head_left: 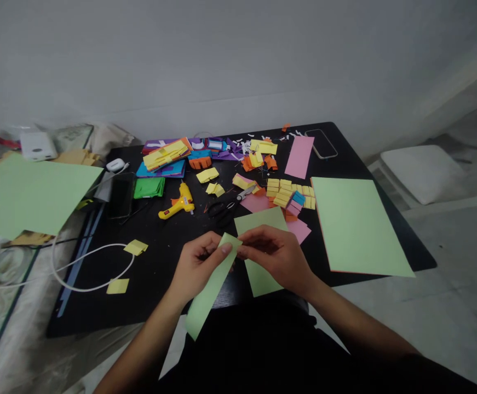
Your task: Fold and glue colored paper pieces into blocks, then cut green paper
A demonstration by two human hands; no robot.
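Note:
A long pale green paper strip [208, 305] slants down toward my lap, its lower end hanging curled. My left hand [199, 265] pinches it near the top between thumb and fingers. At the strip's upper corner, the fingertips of my right hand [277, 254] are closed on the edge. Beneath the right hand lies a wider pale green paper piece [260, 279], flat on the black table [160, 273]. Just beyond the hands are black-handled scissors [232, 205], with pink paper [302, 231] and folded yellow paper pieces [283, 197] to their right.
A yellow glue gun [179, 202] lies left of the scissors. Large green sheets [357, 224] sit at the right edge. Stacked coloured papers [166, 156] and a phone [322, 143] are at the back. A white cable [129, 271] loops at the left, near two yellow pieces.

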